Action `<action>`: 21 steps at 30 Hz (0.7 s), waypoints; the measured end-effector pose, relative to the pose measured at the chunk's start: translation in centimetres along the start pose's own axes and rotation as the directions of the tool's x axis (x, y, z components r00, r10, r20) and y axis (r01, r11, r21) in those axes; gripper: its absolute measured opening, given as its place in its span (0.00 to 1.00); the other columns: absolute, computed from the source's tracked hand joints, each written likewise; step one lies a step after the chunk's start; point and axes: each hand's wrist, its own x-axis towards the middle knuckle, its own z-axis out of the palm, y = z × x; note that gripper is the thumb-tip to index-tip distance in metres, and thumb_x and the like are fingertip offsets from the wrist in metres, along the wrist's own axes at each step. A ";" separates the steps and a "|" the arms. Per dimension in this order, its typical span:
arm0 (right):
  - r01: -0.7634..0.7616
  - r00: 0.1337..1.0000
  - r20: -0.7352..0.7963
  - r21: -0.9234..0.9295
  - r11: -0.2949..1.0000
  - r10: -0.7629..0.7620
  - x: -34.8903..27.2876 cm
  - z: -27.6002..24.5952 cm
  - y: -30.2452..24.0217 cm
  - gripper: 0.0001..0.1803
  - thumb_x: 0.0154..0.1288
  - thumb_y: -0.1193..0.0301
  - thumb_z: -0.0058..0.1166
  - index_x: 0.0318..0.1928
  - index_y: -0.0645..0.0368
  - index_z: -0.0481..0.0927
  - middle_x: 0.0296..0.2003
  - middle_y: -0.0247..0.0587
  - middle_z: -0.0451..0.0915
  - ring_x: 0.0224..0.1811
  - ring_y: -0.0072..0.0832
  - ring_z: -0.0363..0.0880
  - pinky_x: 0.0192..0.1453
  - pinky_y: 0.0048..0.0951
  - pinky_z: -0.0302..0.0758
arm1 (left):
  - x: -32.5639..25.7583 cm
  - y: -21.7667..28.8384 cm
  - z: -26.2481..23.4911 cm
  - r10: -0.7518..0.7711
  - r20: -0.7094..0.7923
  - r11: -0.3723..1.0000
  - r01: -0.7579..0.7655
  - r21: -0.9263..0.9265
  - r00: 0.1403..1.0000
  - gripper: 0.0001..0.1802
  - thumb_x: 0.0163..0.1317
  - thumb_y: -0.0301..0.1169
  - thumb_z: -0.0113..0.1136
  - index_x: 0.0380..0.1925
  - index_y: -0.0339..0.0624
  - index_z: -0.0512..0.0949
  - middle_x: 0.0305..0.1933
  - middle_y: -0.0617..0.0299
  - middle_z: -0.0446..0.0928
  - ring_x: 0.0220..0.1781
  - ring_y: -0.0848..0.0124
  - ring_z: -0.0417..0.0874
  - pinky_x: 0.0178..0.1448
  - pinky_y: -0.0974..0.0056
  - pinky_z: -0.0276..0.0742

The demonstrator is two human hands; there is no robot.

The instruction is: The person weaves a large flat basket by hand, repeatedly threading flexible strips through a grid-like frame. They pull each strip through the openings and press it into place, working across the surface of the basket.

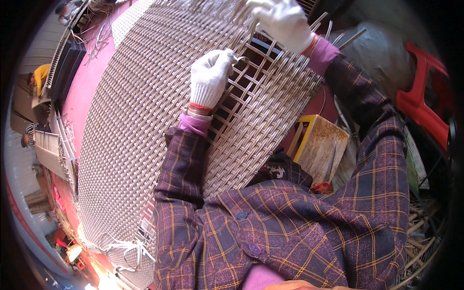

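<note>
A large woven wicker panel in grey-beige strands lies before me. An open lattice strip runs through it, dark between the strands. Over the left edge of this strip my left hand, in a white knitted glove, is closed, its fingertips pinching a thin pale strand. My right hand, also gloved, reaches across the panel's far right edge at the top of the view. Its fingers are bent and partly smeared, so what they hold cannot be made out. Loose strand ends fan out blurred beside it.
A wooden box with a yellow edge stands right of the panel, and a red plastic chair beyond it. White ties hang at the near left. People, one in yellow, are at the far left. Cut strands lie at the lower right.
</note>
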 end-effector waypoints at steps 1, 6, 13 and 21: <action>-0.024 0.999 -0.041 -0.026 0.999 0.023 0.8 0.0 0.7 0.12 0.49 0.65 0.62 0.37 0.50 0.84 0.45 0.32 0.86 0.59 0.36 0.84 0.64 0.44 0.77 | 0.0 -0.1 0.1 0.010 -0.001 1.000 -0.010 0.010 1.000 0.15 0.79 0.37 0.65 0.37 0.38 0.89 0.25 0.69 0.81 0.25 0.83 0.76 0.30 0.74 0.69; -0.214 0.882 0.316 -0.391 0.895 0.349 2.5 -1.3 5.3 0.12 0.62 0.65 0.61 0.44 0.52 0.88 0.46 0.35 0.89 0.57 0.41 0.86 0.61 0.47 0.80 | 0.3 -0.2 0.4 0.003 0.023 0.999 -0.004 0.048 1.000 0.17 0.79 0.39 0.66 0.35 0.38 0.89 0.25 0.71 0.80 0.24 0.84 0.74 0.30 0.74 0.67; -0.523 0.596 0.778 0.190 0.831 0.197 -6.0 1.0 1.7 0.13 0.74 0.68 0.58 0.51 0.54 0.91 0.46 0.46 0.92 0.51 0.46 0.90 0.61 0.42 0.85 | 2.3 0.2 0.4 -0.120 0.084 0.979 0.104 0.174 0.989 0.19 0.74 0.42 0.69 0.30 0.37 0.90 0.23 0.69 0.83 0.26 0.81 0.78 0.35 0.70 0.75; -0.785 0.504 0.855 0.398 0.475 0.118 -7.8 4.0 3.1 0.17 0.71 0.72 0.59 0.55 0.63 0.91 0.44 0.39 0.93 0.46 0.29 0.89 0.57 0.32 0.85 | 5.6 0.8 1.6 -0.017 0.200 0.746 -0.121 0.655 0.980 0.22 0.70 0.50 0.68 0.30 0.43 0.91 0.22 0.68 0.84 0.26 0.77 0.82 0.37 0.66 0.80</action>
